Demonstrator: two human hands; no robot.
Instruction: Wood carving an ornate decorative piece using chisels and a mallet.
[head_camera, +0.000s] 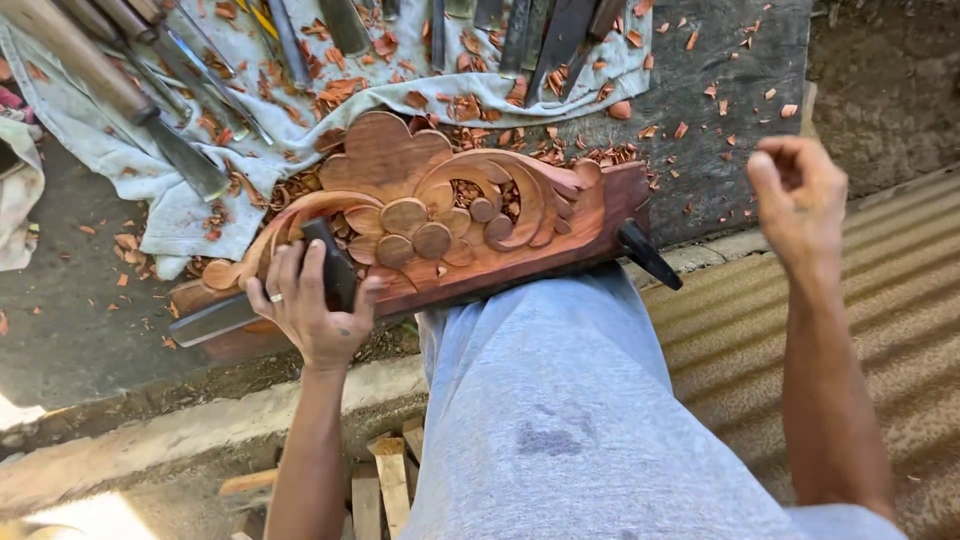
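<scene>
A reddish-brown wooden panel, carved with leaves, scrolls and round petals, lies across the bench edge and against my knee in grey trousers. My left hand, a ring on one finger, grips a dark blocky tool pressed on the left part of the carving. A grey flat bar sticks out to the left below that hand. My right hand is raised off to the right, apart from the panel, its fingers curled with nothing visible in them.
Several chisels and gouges lie on a pale cloth at the back of the dark bench, amid red wood chips. A black pointed piece juts from under the panel's right end. Corrugated sheet lies right; wood offcuts below.
</scene>
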